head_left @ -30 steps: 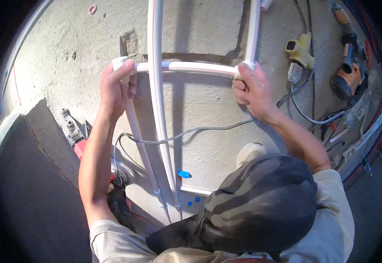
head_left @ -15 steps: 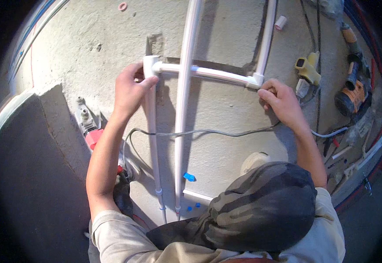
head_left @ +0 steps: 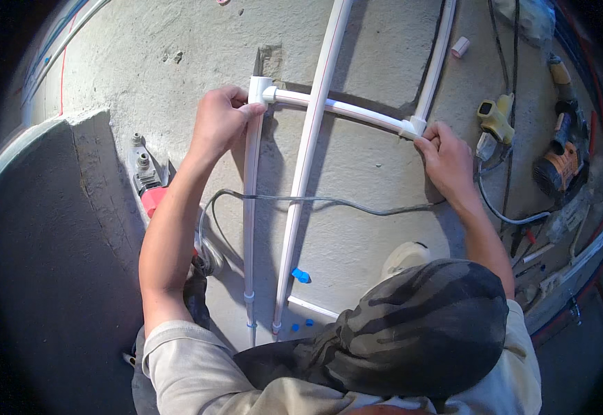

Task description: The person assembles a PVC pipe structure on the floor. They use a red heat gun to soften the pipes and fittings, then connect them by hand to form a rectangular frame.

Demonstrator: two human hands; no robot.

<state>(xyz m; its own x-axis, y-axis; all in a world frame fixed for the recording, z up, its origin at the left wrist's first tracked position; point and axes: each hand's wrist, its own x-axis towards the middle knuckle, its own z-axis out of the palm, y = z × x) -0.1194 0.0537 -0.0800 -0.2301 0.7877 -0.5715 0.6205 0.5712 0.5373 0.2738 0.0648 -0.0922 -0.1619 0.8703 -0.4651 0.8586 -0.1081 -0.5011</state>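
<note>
White plastic pipes lie joined on the concrete floor. My left hand [head_left: 220, 126] grips a white tee fitting [head_left: 259, 88] at the top of the left long pipe [head_left: 249, 235], thumb across its lower end. From the tee a short crosspipe [head_left: 367, 114] runs right to a white elbow fitting [head_left: 412, 127]. My right hand [head_left: 450, 158] pinches that elbow's lower corner between thumb and fingers. The right pipe [head_left: 436, 69] extends away from the elbow. Another long pipe [head_left: 306, 155] passes over the crosspipe.
A grey cable [head_left: 343, 203] crosses the long pipes. Rightward lie a yellow connector [head_left: 497, 117], an orange-and-black power tool [head_left: 556, 166] and a short pipe piece [head_left: 460, 47]. At left are a red-and-grey tool [head_left: 152, 196] and a dark slab [head_left: 52, 263]. A patterned head covering [head_left: 432, 325] hides some floor.
The whole view has shifted and turned slightly, so the pipes appear farther right. My right fingers sit more closely on the elbow fitting; my left hand keeps its hold on the tee.
</note>
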